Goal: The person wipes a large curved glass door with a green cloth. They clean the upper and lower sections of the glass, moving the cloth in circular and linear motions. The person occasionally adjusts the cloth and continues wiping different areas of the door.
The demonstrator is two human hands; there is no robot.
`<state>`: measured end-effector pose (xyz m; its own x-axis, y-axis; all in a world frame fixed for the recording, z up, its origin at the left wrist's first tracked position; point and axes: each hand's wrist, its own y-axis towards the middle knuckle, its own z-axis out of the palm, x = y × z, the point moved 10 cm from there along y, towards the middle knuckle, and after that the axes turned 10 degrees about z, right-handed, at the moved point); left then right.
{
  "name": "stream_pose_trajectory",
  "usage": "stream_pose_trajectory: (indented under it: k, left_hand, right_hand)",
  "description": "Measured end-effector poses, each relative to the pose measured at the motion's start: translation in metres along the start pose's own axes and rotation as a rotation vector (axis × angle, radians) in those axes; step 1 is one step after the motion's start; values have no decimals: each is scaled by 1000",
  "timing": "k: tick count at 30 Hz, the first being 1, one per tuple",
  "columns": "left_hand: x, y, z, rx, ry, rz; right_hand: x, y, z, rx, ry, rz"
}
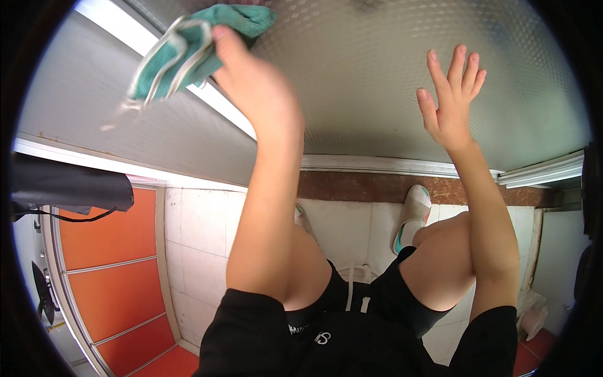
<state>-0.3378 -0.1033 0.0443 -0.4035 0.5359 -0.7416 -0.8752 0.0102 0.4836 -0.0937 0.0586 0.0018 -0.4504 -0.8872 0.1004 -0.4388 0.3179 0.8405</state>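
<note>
My left hand (256, 82) grips a folded green cloth (200, 54) with white edging, its lower corner blurred. The cloth is up against or just in front of the metal frame strip (231, 110) beside a textured glass panel (348, 94); whether it touches cannot be made out. On the right, my right hand (450, 103) is spread with nothing in it, palm towards the patterned glass. It may be resting on the pane or held just off it.
Below the glass runs a metal track (377, 163) above a reddish-brown sill (348, 186). White floor tiles (202, 226) lie under my slippered feet (412, 212). Orange panels (110, 240) stand at the left, with a dark object (70, 184) jutting above them. A pale panel (558, 254) is at right.
</note>
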Motion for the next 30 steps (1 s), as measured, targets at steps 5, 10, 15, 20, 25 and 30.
stream_pose_trajectory:
  k: [5, 10, 15, 20, 25, 30]
  left_hand:
    - [61, -21, -25, 193, 607, 373]
    - [137, -83, -53, -200, 182, -661]
    - [123, -107, -39, -183, -99, -965]
    - [106, -112, -46, -180, -137, -1078]
    - [41, -104, 0, 232, -316, -777]
    - [13, -110, 21, 581, -236, -631]
  right_hand:
    - [12, 5, 1, 58, 18, -6]
    - [6, 5, -6, 100, -9, 6]
    - [21, 11, -19, 44, 43, 41]
    - [58, 28, -39, 67, 405, 163]
    - [94, 18, -32, 348, 729, 438]
    - [83, 3, -16, 357, 1068, 714]
